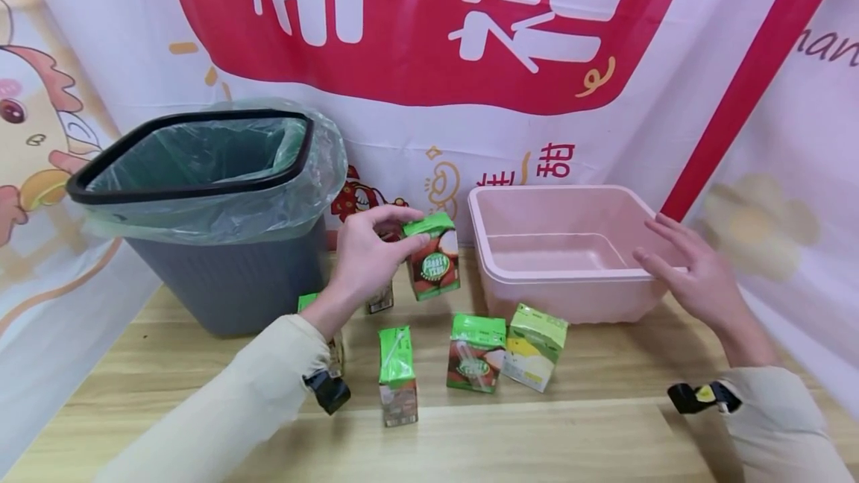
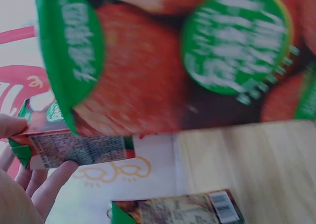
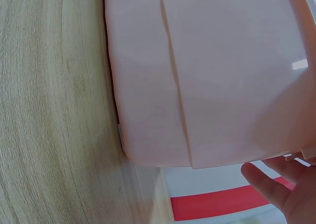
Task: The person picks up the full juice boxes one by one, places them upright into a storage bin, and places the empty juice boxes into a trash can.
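Note:
My left hand (image 1: 365,253) pinches a juice carton (image 1: 435,265) by its green top, off the table; the carton has a red fruit print. In the left wrist view, fingers and thumb hold the juice carton (image 2: 81,147), and another carton (image 2: 148,80) looms close to the camera. Near the right rim of the pink basin (image 1: 570,289) is my right hand (image 1: 698,274), its fingers extended; contact with the rim is unclear. On the table stand a green-topped carton (image 1: 399,386), a red-printed carton (image 1: 475,360) and a yellow-green carton (image 1: 537,349). My left forearm partly hides another carton (image 1: 337,352).
A grey bin (image 1: 228,274) with a black rim and clear liner stands at the left. Behind the held carton is another carton (image 1: 380,300). A printed white and red cloth (image 1: 416,125) hangs behind the wooden table (image 1: 537,438).

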The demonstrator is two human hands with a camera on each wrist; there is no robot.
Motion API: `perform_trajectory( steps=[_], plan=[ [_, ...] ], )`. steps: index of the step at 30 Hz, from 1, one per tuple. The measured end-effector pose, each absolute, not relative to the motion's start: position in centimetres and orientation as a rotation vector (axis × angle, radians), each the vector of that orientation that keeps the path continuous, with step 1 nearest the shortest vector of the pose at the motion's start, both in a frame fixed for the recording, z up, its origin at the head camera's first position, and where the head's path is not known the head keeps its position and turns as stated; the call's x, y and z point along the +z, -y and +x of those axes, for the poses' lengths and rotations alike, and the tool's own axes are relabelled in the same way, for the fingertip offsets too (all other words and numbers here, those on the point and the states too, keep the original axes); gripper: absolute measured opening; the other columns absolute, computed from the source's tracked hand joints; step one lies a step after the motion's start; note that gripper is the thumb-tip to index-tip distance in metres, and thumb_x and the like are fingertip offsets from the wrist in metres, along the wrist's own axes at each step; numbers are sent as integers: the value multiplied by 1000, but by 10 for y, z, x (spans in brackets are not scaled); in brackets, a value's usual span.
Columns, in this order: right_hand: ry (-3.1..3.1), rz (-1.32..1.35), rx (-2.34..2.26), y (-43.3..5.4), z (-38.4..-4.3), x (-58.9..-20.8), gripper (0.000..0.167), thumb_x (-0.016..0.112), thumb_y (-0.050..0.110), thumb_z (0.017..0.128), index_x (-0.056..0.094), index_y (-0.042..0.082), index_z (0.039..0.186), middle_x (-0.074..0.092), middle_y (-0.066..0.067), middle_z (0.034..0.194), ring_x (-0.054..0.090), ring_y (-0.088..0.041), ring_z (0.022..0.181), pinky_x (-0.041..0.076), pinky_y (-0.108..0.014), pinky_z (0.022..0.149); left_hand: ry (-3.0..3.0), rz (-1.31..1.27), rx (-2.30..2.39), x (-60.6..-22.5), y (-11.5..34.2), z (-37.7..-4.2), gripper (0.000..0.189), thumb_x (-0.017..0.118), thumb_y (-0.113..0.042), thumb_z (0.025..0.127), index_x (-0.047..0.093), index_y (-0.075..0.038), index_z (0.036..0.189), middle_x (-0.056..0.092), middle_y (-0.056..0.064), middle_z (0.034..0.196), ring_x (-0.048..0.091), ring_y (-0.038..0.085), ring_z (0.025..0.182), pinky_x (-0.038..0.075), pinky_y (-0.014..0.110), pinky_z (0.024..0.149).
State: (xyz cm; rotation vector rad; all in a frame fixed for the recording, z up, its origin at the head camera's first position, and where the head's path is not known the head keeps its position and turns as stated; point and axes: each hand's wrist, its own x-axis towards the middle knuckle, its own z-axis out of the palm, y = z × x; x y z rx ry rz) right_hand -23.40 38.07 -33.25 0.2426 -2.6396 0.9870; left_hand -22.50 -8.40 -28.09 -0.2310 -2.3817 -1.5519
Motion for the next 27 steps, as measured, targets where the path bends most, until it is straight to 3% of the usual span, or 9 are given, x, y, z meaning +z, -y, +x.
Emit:
perform_trajectory(
  steps=[10,18,27],
  plan=[
    [2646,231,986,-381,-234,-334,69,63,40,104,40,16,165,26,-18,176,18,-55,160,18,-87,112,2230,-155,-1632,-264,72,-231,29,88,-26,89,83,-20,116,77,0,110,68,20,96,59,25,67],
    [2662,187,1036,-382,-230,-336,76,64,45,102,32,26,168,23,-19,177,18,-55,159,20,-89,110,2131,-180,-1705,-252,59,-236,30,89,-27,88,82,-21,117,80,1,106,72,15,98,63,26,72],
    [2657,175,1045,-380,-234,-331,77,65,45,102,31,28,169,26,-19,175,23,-53,157,23,-86,111,2080,-190,-1753,-236,45,-239,28,87,-27,90,83,-21,117,80,0,111,71,13,102,64,30,78]
  ],
)
